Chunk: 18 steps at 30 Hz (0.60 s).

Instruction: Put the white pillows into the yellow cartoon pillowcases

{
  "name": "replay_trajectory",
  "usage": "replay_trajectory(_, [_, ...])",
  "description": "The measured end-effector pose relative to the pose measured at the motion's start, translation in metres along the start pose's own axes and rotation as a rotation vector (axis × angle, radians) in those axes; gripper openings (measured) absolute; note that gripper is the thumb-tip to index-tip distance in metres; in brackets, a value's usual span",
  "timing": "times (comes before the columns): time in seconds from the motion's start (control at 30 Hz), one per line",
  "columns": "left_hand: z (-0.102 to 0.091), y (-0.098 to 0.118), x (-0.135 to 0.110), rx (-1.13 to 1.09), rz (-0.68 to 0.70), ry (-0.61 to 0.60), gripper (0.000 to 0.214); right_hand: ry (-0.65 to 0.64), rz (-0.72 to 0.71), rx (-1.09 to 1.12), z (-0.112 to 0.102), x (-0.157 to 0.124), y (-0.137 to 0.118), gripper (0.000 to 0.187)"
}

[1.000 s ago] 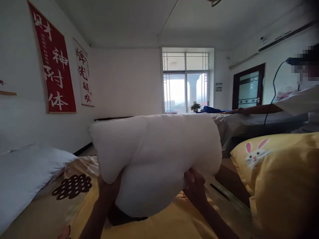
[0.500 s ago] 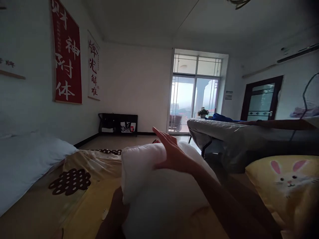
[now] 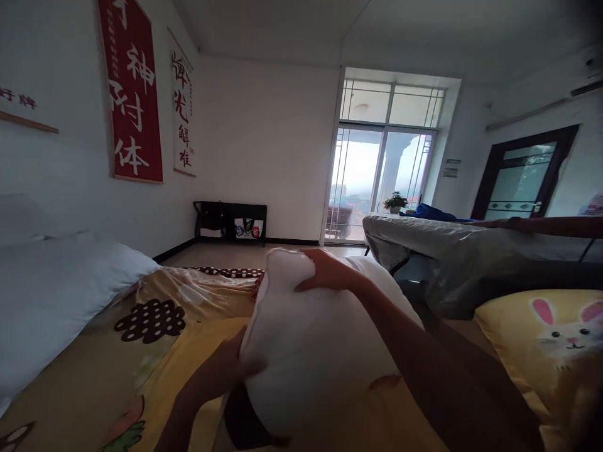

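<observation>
A plump white pillow (image 3: 306, 351) stands on end on the yellow patterned bedsheet (image 3: 155, 351) right in front of me. My right hand (image 3: 330, 276) lies over its top edge, fingers curled down and pressing into the stuffing. My left hand (image 3: 238, 361) grips the pillow's lower left side, fingers closed on the fabric. The pillow's bottom sits partly in a dark opening, perhaps a cover, which I cannot make out clearly.
A white pillow (image 3: 51, 301) lies at the left. A yellow rabbit-print pillow (image 3: 556, 339) lies at the right. Beyond is a grey-covered table (image 3: 461, 257) with another person's arm (image 3: 541, 225) on it. Red wall banners (image 3: 134, 94), a dark low shelf (image 3: 230, 221) and balcony doors (image 3: 381, 179) stand behind.
The pillow came down from in front of my face onto the bed. My right hand moved from under it to its top and has closed from flat to gripping.
</observation>
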<state>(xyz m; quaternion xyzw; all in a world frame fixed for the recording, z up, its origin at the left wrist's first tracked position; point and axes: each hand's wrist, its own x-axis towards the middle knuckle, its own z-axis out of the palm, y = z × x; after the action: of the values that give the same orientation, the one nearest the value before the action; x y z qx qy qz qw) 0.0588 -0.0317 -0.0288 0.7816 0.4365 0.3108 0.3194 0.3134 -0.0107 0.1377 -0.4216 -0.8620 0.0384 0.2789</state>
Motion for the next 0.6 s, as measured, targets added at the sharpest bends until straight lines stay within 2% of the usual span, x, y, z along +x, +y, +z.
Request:
replay_trajectory(0.07, [-0.01, -0.004, -0.009, 0.089, -0.106, -0.215, 0.042, 0.088, 0.034, 0.042, -0.007, 0.004, 0.01, 0.058])
replay_trajectory(0.1, [-0.012, -0.006, -0.011, 0.119, -0.152, -0.281, 0.04, 0.127, 0.05, 0.059, -0.01, 0.005, 0.014, 0.058])
replay_trajectory(0.13, [-0.012, -0.008, -0.011, 0.141, -0.172, -0.305, 0.039, 0.165, 0.065, 0.07, -0.012, 0.006, 0.018, 0.058])
replay_trajectory(0.17, [-0.009, -0.009, -0.008, 0.146, -0.173, -0.28, 0.038, 0.203, 0.076, 0.076, -0.012, 0.007, 0.021, 0.059])
replay_trajectory(0.23, [0.003, -0.009, 0.001, 0.074, -0.129, -0.12, 0.04, 0.29, 0.087, 0.055, -0.009, 0.008, 0.025, 0.056])
replay_trajectory(0.3, [0.019, -0.008, 0.012, -0.1, -0.089, 0.073, 0.044, 0.386, 0.117, -0.012, 0.0, 0.008, 0.028, 0.05])
replay_trajectory(0.43, [0.042, -0.011, 0.03, -0.473, -0.132, 0.298, 0.05, 0.503, 0.165, -0.133, 0.032, 0.005, 0.032, 0.044])
replay_trajectory(0.6, [0.043, -0.025, 0.04, -0.691, -0.247, 0.495, 0.044, 0.605, -0.031, -0.192, 0.075, -0.027, 0.034, 0.035])
